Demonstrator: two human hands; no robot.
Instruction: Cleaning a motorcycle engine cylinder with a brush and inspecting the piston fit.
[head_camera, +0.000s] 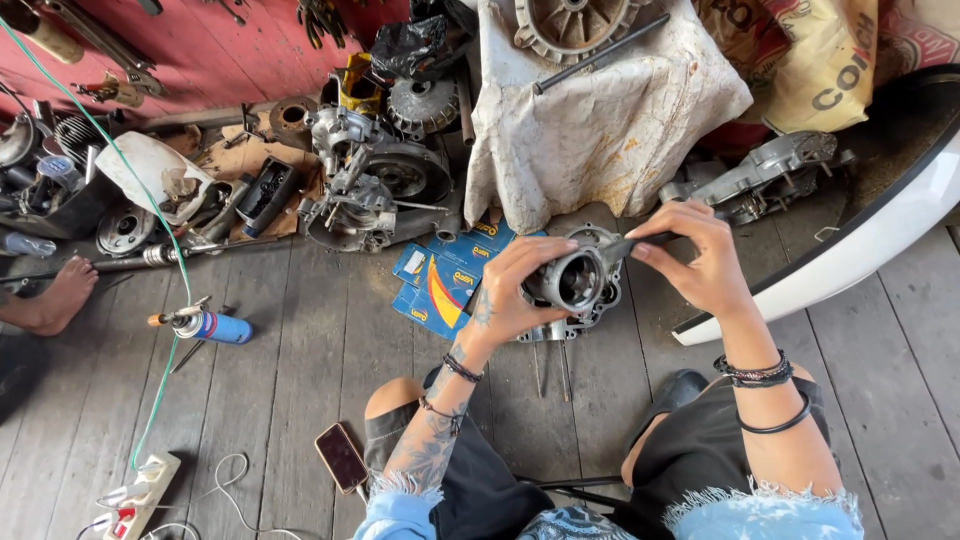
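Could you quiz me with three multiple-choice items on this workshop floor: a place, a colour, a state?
1. Where does the phone lie?
A. on the floorboards by the person's knee
B. on the white cloth
C. in a hand

2. What colour is the gas canister?
A. red
B. blue
C. green

3. What is the left hand doing?
A. resting flat on the floor
B. hanging free
C. gripping the metal engine cylinder

Answers: 1 A, it lies screen-up on the planks; 2 B, its body is blue; 3 C, the fingers wrap the part while the right hand holds a dark tool against it.
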